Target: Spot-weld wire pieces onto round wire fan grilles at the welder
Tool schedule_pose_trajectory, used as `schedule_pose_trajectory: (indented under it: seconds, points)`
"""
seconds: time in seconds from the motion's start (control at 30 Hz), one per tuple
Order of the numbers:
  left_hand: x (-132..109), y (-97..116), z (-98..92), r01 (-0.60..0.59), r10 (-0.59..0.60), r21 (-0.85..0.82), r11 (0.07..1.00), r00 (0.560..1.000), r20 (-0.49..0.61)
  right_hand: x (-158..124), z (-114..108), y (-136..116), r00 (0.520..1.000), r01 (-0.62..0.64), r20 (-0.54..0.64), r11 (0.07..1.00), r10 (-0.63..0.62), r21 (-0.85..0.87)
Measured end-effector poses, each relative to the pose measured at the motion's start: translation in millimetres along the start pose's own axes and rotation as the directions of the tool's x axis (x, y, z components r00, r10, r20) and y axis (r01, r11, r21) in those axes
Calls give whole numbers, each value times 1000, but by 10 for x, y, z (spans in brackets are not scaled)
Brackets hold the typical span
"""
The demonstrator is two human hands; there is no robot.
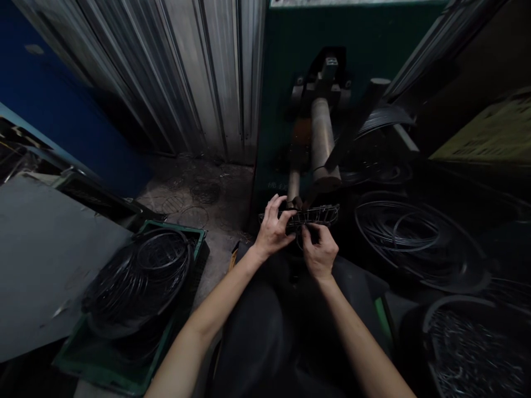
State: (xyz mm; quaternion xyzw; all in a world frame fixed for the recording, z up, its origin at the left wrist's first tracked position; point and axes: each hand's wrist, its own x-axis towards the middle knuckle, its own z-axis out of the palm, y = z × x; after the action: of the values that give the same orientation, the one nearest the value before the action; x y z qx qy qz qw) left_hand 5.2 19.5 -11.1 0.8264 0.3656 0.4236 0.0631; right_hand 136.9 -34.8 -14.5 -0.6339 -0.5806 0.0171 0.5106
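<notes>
A shallow round wire frame [328, 214], like a fan guard or basket, is held almost edge-on in front of the machine's lower metal arm [293, 185]. My left hand [271, 226] grips its left part, with fingers over the top and the thumb below. On the near side, my right hand [321, 250] is closed in a pinch against the frame's lower edge. What lies between those fingertips is too small and dark to make out. Just above the frame is the thick upper cylinder [323, 138] of the machine, which resembles a spot welder.
At left, a green crate [112, 378] carries a black basin [120, 329] of wire rings. To the right stand a tub [468, 279] with wire hoops and a bucket [429, 326] of small metal pieces. A grey panel [37, 260] juts in at left; wire rings [194, 215] lie on the floor.
</notes>
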Motion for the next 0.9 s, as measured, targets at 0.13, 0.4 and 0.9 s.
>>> schedule_pose_trajectory:
  seconds: [0.13, 0.4, 0.9]
  points:
    - [20, -26, -1, 16, -16, -3, 1000, 1000, 16, 21, 20, 6, 1000, 12, 1, 1000, -12, 8]
    - [39, 0, -31, 42, -42, 14, 999, 998, 43, 15, 41, 36, 1000, 8, 8, 1000, -8, -4]
    - [76, 31, -108, 16, -22, 72, 997, 997, 71, 14, 35, 50, 996, 35, 78, 999, -37, 27]
